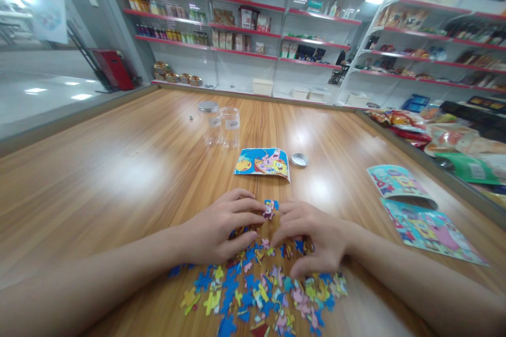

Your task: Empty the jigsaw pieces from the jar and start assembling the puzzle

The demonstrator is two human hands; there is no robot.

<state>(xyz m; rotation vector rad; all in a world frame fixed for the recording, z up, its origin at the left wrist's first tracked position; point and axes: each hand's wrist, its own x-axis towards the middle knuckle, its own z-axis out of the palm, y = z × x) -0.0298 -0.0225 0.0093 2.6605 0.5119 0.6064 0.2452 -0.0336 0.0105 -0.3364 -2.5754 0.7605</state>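
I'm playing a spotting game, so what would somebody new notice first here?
Probably the bright scatter of puzzle pieces at the bottom middle, with the left hand and right hand over its far edge. Next, perhaps, the blue cartoon sheet just beyond the hands, and two clear jars standing farther back, to its left.

Red-edged back shelves (245, 30) with bottles (174, 36), 3 pale tubs (263, 87) at their base, snack bags (446, 137) at right

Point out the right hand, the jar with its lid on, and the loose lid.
Right hand (318, 229), head view: back of the hand.
Lidded jar (208, 127), head view: clear side wall.
Loose lid (300, 160), head view: middle of its round face.
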